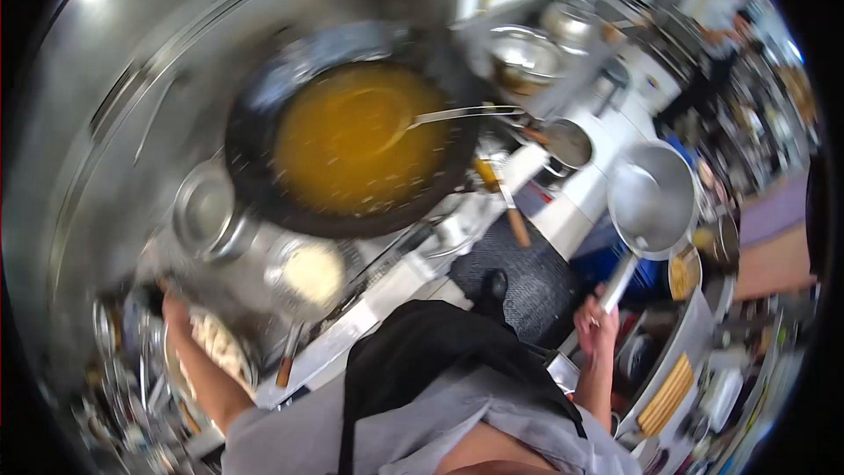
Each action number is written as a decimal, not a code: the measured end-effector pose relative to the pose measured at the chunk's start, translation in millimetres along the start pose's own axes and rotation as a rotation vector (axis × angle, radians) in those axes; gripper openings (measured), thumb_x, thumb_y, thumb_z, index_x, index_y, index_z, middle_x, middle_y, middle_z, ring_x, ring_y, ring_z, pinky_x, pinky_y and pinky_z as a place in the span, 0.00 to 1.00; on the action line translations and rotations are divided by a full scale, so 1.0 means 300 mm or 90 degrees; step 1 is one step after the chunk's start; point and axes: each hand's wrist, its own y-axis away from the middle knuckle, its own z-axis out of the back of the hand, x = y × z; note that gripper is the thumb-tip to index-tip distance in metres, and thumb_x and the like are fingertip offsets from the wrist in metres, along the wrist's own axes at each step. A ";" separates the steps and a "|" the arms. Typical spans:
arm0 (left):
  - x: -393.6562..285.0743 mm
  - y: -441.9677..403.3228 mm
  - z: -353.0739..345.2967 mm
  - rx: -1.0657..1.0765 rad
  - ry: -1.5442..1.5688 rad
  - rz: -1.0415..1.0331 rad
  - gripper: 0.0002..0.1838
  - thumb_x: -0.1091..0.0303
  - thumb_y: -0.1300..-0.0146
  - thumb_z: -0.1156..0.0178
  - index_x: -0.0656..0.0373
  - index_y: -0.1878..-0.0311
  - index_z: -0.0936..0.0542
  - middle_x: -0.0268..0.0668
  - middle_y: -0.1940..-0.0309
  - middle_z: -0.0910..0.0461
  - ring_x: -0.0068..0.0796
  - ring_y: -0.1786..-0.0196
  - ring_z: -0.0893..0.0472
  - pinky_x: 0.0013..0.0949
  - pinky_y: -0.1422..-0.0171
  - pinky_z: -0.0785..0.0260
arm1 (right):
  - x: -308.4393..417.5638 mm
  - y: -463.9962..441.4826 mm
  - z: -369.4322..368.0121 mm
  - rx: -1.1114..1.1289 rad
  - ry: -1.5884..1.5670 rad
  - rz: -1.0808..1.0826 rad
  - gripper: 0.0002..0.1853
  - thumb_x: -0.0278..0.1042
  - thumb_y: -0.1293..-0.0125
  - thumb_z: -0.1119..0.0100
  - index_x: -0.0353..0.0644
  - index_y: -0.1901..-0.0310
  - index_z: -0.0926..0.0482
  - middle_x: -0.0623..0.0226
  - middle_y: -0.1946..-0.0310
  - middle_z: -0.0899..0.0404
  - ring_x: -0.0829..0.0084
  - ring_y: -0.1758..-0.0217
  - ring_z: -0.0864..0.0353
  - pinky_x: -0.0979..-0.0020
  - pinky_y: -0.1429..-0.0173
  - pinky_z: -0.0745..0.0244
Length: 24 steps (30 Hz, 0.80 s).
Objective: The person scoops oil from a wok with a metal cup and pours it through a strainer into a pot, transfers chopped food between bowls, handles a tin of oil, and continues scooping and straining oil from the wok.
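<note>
My right hand (598, 325) is wrapped round the handle of a metal saucepan (652, 198), held out to the right with its inside facing up. My left hand (169, 299) reaches to the far left, by a dark object at the counter's back edge; blur hides its fingers. Just below that forearm stands a bowl of pale pieces (215, 347). A large black wok (255, 158) holds yellow-brown oil (352, 145), with the metal handle of a utensil (462, 113) leaning out of it. In front of the wok lies a wooden-handled strainer (287, 354) with pale food on it.
A metal pot (204, 209) stands left of the wok. Metal bowls (527, 53) and a small pan (567, 142) sit beyond it. A wooden-handled tool (514, 220) lies near the black floor mat (519, 277). Another person (723, 57) stands at the back right.
</note>
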 end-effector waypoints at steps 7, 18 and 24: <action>-0.862 0.554 -0.477 -0.366 0.428 -0.016 0.33 0.75 0.37 0.46 0.46 0.29 0.42 0.31 0.68 0.26 0.18 0.79 0.32 0.24 0.81 0.40 | 0.239 -0.383 0.243 0.055 -0.036 -0.008 0.23 0.29 0.48 0.38 0.42 0.51 0.35 0.68 0.83 0.33 0.76 0.88 0.38 0.74 0.81 0.42; -2.163 0.777 -1.604 0.406 0.851 -0.061 0.19 0.62 0.28 0.47 0.57 0.38 0.34 0.29 0.69 0.34 0.14 0.75 0.36 0.19 0.76 0.41 | 0.492 -0.612 0.558 0.000 -0.145 -0.054 0.21 0.26 0.46 0.41 0.45 0.51 0.35 0.66 0.80 0.32 0.76 0.85 0.37 0.72 0.77 0.42; -2.467 0.726 -2.277 0.700 0.902 0.172 0.12 0.62 0.25 0.53 0.62 0.50 0.33 0.34 0.70 0.35 0.21 0.73 0.34 0.23 0.71 0.36 | 0.474 -0.586 0.603 -0.010 -0.173 -0.068 0.20 0.27 0.46 0.41 0.45 0.52 0.36 0.66 0.79 0.31 0.77 0.84 0.36 0.72 0.77 0.40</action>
